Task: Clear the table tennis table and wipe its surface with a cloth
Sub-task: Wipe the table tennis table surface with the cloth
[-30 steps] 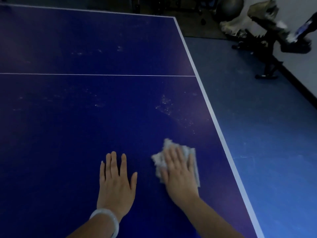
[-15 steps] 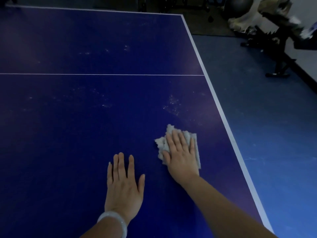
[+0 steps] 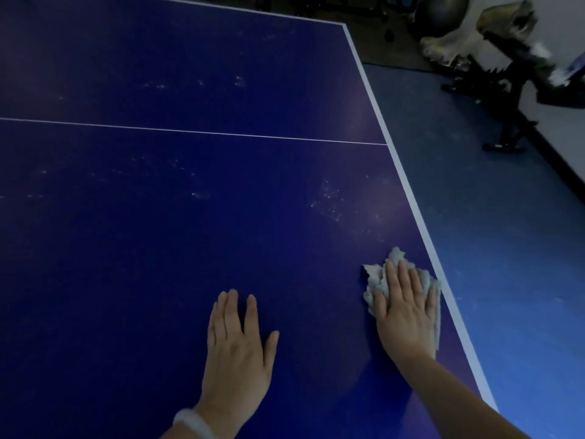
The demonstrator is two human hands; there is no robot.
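Two hands lie flat on the dark blue table tennis table [image 3: 158,248], whose top carries a thin white centre line [image 3: 190,132] running left to right and a white edge stripe [image 3: 411,198] down its right side. Pale dusty smudges [image 3: 327,201] speckle the surface in the middle and further left. Beyond the right edge is a lighter blue floor [image 3: 506,248]; at the far right stand a black metal stand [image 3: 509,118], a dark grey ball [image 3: 443,11] and a white wall.

The left hand [image 3: 235,353], with a pale bracelet [image 3: 194,423] at the wrist, rests palm down on the bare top, fingers straight and slightly spread, holding nothing. The right hand [image 3: 405,315] presses a crumpled pale cloth [image 3: 375,274] flat against the table close to the right edge stripe. Its fingers are extended, not curled; the cloth pokes out beyond the fingertips on the far side and along both sides of the hand.
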